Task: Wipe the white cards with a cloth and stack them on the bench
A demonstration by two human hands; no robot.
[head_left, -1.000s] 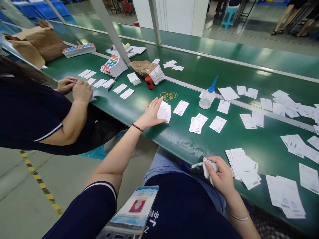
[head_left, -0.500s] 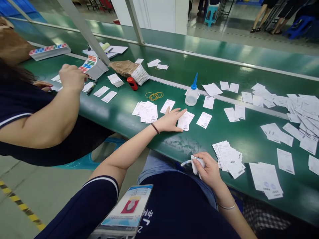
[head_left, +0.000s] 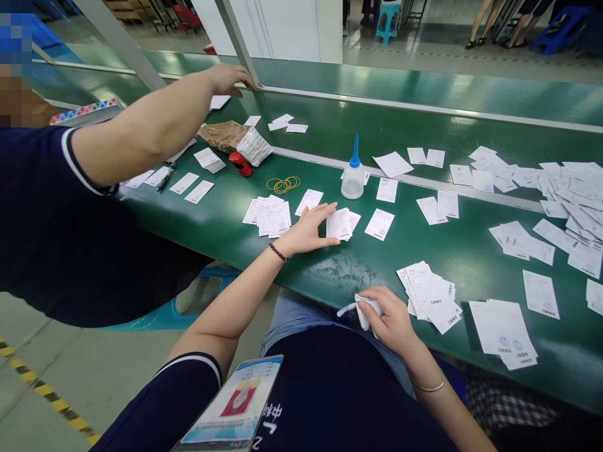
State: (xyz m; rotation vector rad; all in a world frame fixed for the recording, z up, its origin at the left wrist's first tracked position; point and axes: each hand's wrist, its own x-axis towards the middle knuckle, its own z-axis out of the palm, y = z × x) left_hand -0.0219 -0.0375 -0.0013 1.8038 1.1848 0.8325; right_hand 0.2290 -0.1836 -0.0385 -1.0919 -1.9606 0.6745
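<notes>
My left hand (head_left: 308, 230) reaches over the green table with fingers spread, thumb and fingertips at the left edge of a small pile of printed white slips (head_left: 338, 225). Nothing is gripped in it. Close to the table's front edge, my right hand (head_left: 387, 317) is closed on a crumpled white cloth (head_left: 365, 312), whose thin strip sticks out to the left. A fanned pile of slips (head_left: 273, 216) lies left of my left hand, and a single slip (head_left: 379, 224) lies right of the small pile. Larger fanned slips (head_left: 429, 295) rest beside my right hand.
A clear bottle with a blue nozzle (head_left: 353, 179) stands behind the slips. Yellow rubber bands (head_left: 283, 184), a red stamp-like object (head_left: 240, 164) and a brown paper packet (head_left: 225, 135) lie leftward. At left a co-worker's arm (head_left: 155, 129) extends across the table. Many slips (head_left: 575, 201) heap at right.
The co-worker's arm has stretched out toward the far side of the table. My left hand's fingertips have drawn slightly left across the small pile. My right hand still holds the white cloth.
</notes>
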